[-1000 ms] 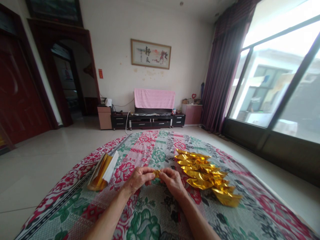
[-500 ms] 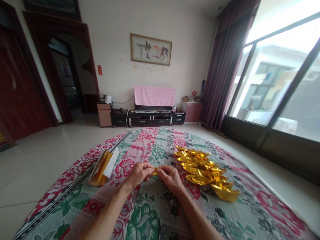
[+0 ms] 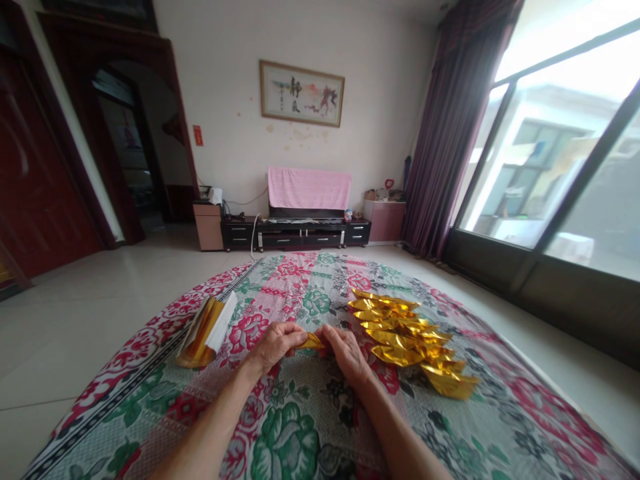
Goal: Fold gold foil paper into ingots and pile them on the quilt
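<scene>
- Gold foil piece (image 3: 313, 341): mid-surface (image 3: 317, 301), between hands; uneven pull could tear it.
- Left hand (image 3: 278, 345), right hand (image 3: 344, 349): nearly closed, pinching opposite ends.
- Folded gold pieces (image 3: 399, 356), toward right edge: stray knuckles could crush them.
- Gold sheets (image 3: 204, 328), near left edge: elbow bump could spill them.

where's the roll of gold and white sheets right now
In the head view, the roll of sheets lies on the flowered cloth, left of the left hand, near the cloth's dark striped band.

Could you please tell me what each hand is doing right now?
Left hand: closed, pinching gold foil paper.
Right hand: closed, pinching the same paper.
</scene>
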`<state>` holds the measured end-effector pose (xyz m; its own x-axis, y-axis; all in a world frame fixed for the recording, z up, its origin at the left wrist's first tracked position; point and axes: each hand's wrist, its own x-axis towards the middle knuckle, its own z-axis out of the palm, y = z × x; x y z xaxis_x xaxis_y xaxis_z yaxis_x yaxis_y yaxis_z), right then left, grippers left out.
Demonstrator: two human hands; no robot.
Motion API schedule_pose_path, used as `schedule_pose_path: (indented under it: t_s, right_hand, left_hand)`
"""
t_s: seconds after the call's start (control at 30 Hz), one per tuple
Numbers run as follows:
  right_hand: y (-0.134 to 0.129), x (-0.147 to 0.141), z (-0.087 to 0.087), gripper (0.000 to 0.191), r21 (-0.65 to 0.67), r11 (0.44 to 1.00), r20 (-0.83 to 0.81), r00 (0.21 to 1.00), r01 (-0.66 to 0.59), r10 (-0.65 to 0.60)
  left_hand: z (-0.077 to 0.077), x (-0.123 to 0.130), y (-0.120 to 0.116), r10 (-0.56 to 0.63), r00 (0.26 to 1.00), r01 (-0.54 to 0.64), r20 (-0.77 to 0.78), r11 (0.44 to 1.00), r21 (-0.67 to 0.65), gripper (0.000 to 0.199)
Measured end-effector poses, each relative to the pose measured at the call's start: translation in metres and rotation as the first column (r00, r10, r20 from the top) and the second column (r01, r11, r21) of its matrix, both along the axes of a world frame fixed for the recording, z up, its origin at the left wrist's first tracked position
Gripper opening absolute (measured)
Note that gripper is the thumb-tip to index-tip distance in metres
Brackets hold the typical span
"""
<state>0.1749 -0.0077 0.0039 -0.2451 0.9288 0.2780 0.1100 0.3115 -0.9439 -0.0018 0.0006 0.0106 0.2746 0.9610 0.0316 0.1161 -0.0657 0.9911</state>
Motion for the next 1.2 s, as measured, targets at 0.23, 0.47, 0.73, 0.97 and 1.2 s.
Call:
schedule_pose_path:
  t_s: [0.23, 0.47, 0.73, 0.97, 1.2]
  right_hand:
    - [0.000, 0.003, 0.001, 0.043, 0.024, 1.000, 0.058, 0.998, 0.003, -0.004]
    - [0.002, -0.001, -0.002, 0.038, 0.020, 1.000, 0.127, 0.992, 0.022, -0.024]
    - [0.003, -0.003, -0.004, 0.045, 0.034, 0.997, 0.116, 0.990, 0.073, -0.076]
    - [0.002, -0.004, -0.008, 0.041, -0.023, 1.000, -0.070, 0.997, -0.015, 0.013]
    - [0.004, -0.007, -0.011, 0.033, 0.056, 0.997, -0.048, 0.998, 0.051, -0.048]
  left_hand:
    - [-0.003, -0.001, 0.001, -0.001, 1.000, 0.001, -0.004, 1.000, 0.007, 0.030]
    - [-0.001, 0.000, 0.000, -0.023, 0.999, 0.023, -0.022, 1.000, -0.001, 0.031]
    - [-0.005, 0.000, 0.003, 0.040, 0.994, -0.027, 0.106, 0.992, -0.120, 0.030]
    - [-0.004, 0.002, 0.007, 0.182, 0.915, -0.066, 0.360, 0.948, -0.312, 0.043]
    - [-0.006, 0.006, 0.006, 0.132, 0.946, -0.049, 0.296, 0.961, -0.271, 0.035]
